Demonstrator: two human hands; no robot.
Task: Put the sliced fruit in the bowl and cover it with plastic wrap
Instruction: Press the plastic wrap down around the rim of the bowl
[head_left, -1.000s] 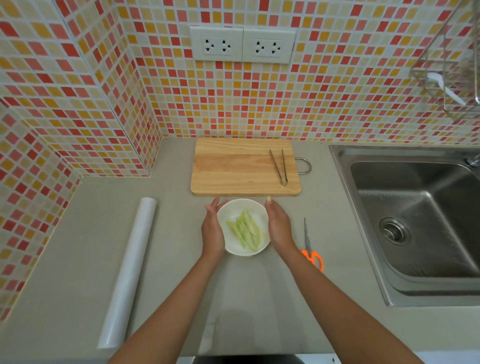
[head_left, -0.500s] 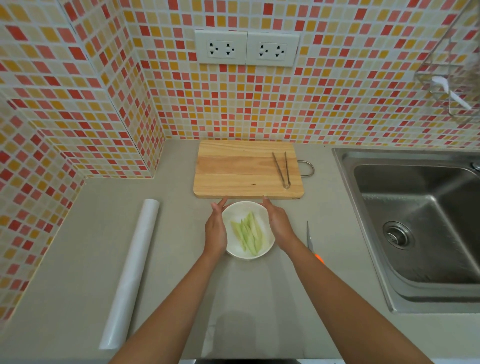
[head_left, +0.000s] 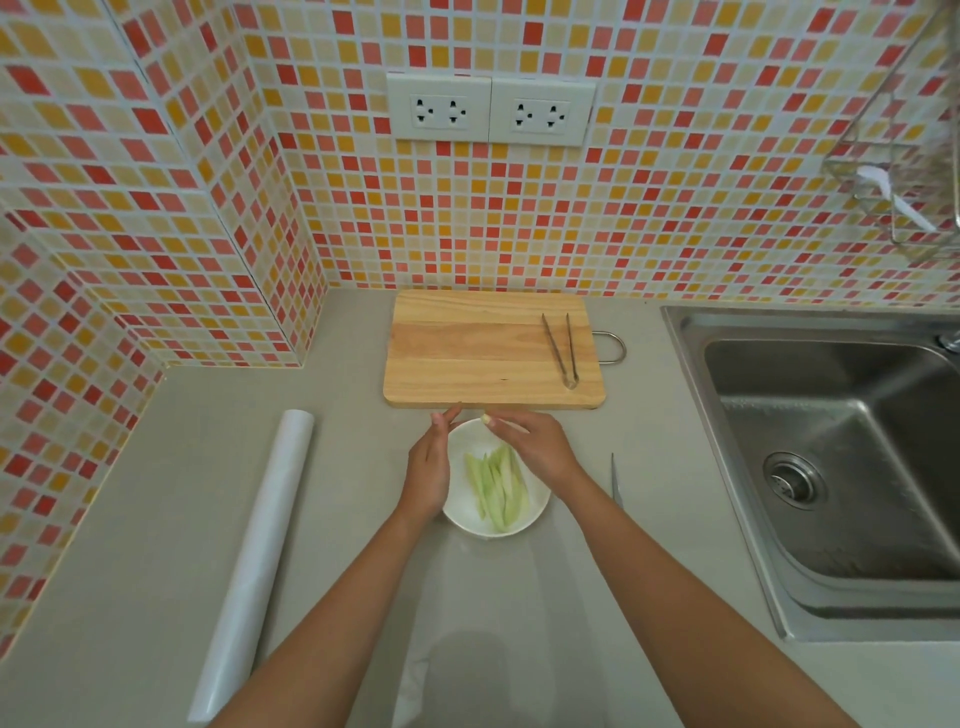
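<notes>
I am looking down at a white bowl (head_left: 488, 512) sitting on the grey table (head_left: 156, 509) just below the middle of the frame, with pale green fruit slices (head_left: 496, 486) lying lengthwise inside it. My left hand (head_left: 428, 467) is resting flat along the bowl's left rim, fingers straight and pointing toward the top of the frame. My right hand (head_left: 535, 441) is reaching over the bowl's upper right part, fingers stretched leftward, its fingertips close to those of my left hand above the far rim. Neither hand is curling round anything that I can make out. A thin clear sheet of plastic wrap (head_left: 467, 623) is lying on the table below the bowl and running toward the bottom edge of the frame; whether it is also lying over the bowl I cannot tell.

The roll of plastic wrap (head_left: 254, 561) is lying at the lower left of the frame, tilted, well apart from the bowl. A wooden cutting board (head_left: 467, 353) is sitting just above the bowl, with metal tongs (head_left: 561, 351) lying on its right part. A pair of scissors (head_left: 615, 478) is showing just right of my right forearm, partly hidden by it. A steel sink (head_left: 831, 441) is filling the right of the frame, and 2 wall sockets (head_left: 491, 109) are sitting on the mosaic tiles at the top.
</notes>
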